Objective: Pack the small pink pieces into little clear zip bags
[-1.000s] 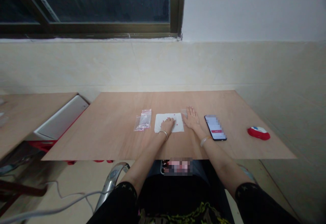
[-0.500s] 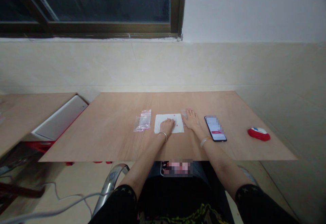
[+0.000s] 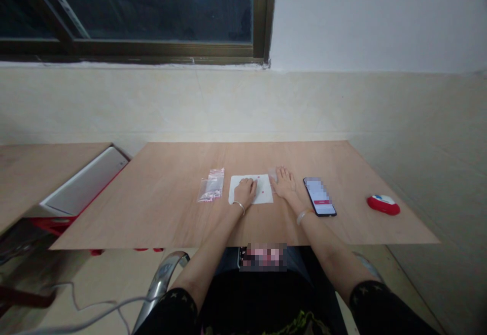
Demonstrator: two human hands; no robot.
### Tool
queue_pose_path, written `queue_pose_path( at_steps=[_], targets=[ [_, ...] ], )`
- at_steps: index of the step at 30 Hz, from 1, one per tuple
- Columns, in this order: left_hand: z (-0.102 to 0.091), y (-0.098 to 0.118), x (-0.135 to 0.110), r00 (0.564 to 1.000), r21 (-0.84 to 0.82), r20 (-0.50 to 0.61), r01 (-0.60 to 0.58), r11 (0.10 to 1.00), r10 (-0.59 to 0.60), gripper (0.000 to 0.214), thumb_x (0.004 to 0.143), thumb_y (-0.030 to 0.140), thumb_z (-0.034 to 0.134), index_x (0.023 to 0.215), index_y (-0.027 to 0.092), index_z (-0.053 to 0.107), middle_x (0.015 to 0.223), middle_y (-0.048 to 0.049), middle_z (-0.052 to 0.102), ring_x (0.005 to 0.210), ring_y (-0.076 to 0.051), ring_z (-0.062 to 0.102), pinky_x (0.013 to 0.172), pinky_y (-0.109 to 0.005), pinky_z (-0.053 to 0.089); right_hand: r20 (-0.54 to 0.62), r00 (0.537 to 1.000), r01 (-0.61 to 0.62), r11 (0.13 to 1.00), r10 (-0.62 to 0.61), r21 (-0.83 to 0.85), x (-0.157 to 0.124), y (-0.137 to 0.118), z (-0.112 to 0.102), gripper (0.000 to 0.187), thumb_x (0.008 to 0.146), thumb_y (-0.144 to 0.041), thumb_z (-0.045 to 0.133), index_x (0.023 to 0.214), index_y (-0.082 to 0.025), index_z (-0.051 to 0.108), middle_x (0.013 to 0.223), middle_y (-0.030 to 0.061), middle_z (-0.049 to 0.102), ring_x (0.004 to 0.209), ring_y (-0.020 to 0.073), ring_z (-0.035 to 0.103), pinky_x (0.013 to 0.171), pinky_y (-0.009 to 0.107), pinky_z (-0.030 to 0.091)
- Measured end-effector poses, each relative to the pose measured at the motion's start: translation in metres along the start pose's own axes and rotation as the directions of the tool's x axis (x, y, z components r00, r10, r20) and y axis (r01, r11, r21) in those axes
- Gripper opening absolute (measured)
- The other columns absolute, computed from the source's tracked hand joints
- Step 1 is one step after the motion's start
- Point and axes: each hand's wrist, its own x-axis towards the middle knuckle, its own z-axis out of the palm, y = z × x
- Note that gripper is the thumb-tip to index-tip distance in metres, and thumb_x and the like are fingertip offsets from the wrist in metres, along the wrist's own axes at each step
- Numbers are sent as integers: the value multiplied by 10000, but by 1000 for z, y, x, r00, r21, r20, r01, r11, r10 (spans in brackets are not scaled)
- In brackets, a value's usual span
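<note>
A white sheet (image 3: 266,198) with a few small red marks or bits on it lies flat on the wooden table, in front of me. My left hand (image 3: 245,191) rests on the sheet with its fingers curled together; anything under or between them is hidden. Just right of the sheet, my right hand (image 3: 284,182) lies flat, fingers spread, near the sheet's right edge. Part of a clear plastic bag (image 3: 272,173) shows beside its thumb and fingers. To the left of the sheet are clear zip bags (image 3: 211,186), overlapping, with pinkish edges.
Right of my right hand lies a phone (image 3: 319,198) with its screen lit. Farther right is a red and white object (image 3: 383,204). A second table (image 3: 49,167) stands at the left, with a white panel (image 3: 85,180) between the two tables. A wall rises behind.
My left hand has shifted slightly left on the sheet. My right hand stays flat in the same place. The whole view has tilted up a little.
</note>
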Motion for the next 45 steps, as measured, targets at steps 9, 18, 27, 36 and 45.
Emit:
queue_pose_path(
  at_steps=[9, 18, 27, 36, 45],
  targets=[
    [-38, -56, 0, 706, -61, -364, 632, 772, -607, 519, 792, 392, 578, 1222, 131, 448, 1304, -225, 489, 1228, -349, 443, 986, -480, 351, -190, 981, 25, 998, -36, -55, -12, -5, -12, 688, 956, -532, 173, 1508, -125, 122, 1575, 144, 152, 1455, 272, 102, 1159, 460, 33],
    [-31, -78, -24, 615, -119, -261, 745, 657, -744, 584, 744, 378, 626, 1228, 118, 429, 1243, -224, 556, 1242, -355, 455, 1023, -512, 282, -187, 975, 108, 992, -119, -67, -11, -10, -18, 728, 945, -543, 245, 1478, -47, 222, 1552, 188, 205, 1444, 277, 152, 1164, 426, 48],
    [-38, -94, -26, 589, -241, -359, 691, 681, -724, 622, 775, 434, 615, 1298, 182, 388, 1305, -161, 515, 1254, -295, 451, 1014, -483, 318, -208, 978, 54, 989, -24, 140, -11, -16, -48, 535, 973, -405, 234, 1328, -79, 467, 1477, 184, 372, 1388, 292, 255, 1117, 474, 147],
    [-54, -68, -30, 813, -41, -383, 459, 888, -438, 420, 852, 138, 422, 1266, 154, 491, 1242, -152, 550, 1198, -269, 480, 1029, -463, 312, -40, 972, 197, 716, -230, 669, -15, -82, -87, 361, 920, -413, 405, 863, -159, 655, 879, 83, 701, 846, 211, 646, 706, 282, 492],
    [-61, -11, -30, 964, -49, -234, -143, 988, 128, 494, 762, 13, 432, 1198, 197, 575, 1245, -100, 582, 1164, -225, 514, 1009, -378, 407, 186, 868, -129, 153, -461, 980, -28, -101, -101, 343, 776, -489, 661, 700, -161, 593, 577, 18, 623, 477, 108, 568, 446, 209, 452]
  ],
)
